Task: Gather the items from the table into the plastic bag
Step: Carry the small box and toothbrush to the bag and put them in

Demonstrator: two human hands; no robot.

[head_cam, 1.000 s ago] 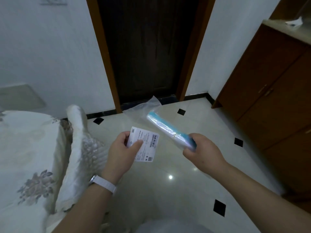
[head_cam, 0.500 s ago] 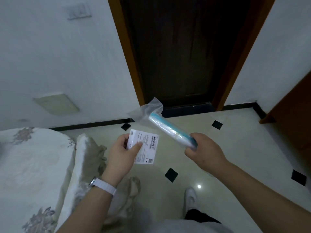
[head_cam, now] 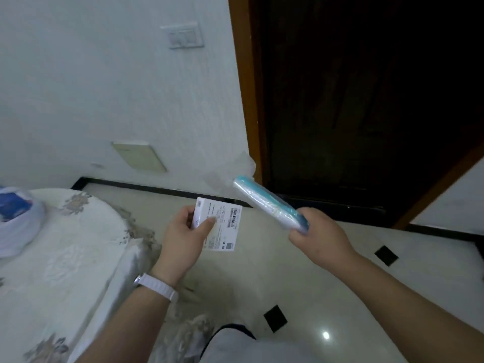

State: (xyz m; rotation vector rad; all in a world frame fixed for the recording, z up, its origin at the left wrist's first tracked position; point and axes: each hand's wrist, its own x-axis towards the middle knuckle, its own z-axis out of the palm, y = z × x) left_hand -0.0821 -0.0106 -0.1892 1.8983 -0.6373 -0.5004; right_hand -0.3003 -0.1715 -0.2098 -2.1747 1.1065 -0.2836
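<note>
The plastic bag (head_cam: 15, 221) sits at the far left edge of the desk (head_cam: 65, 258), white and slumped, with something blue showing through it; it lies well apart from both hands. Nearest the camera, the left hand (head_cam: 183, 239), with a white watch band (head_cam: 157, 285) at the wrist, is closed on a small white box (head_cam: 218, 225) with a barcode label, thumb across its face. The right hand (head_cam: 318, 237) is clenched around one end of a teal roll in clear wrapping (head_cam: 269, 203), which angles up and away, loose wrap (head_cam: 233, 169) trailing off its far end.

Both items hang over the tiled floor (head_cam: 288, 271), not over the desk, so a slack grip would likely drop them there. The roll's slick wrapping looks apt to slip through the fist. With both hands full, neither is free to hold the bag's mouth open, and its opening cannot be made out from here; pushing items in one-handed might collapse it.

Nothing stands between the hands and the bag but bare patterned tablecloth. Beyond are a white wall with a switch plate (head_cam: 183, 35) and a dark wooden door (head_cam: 353, 100).
</note>
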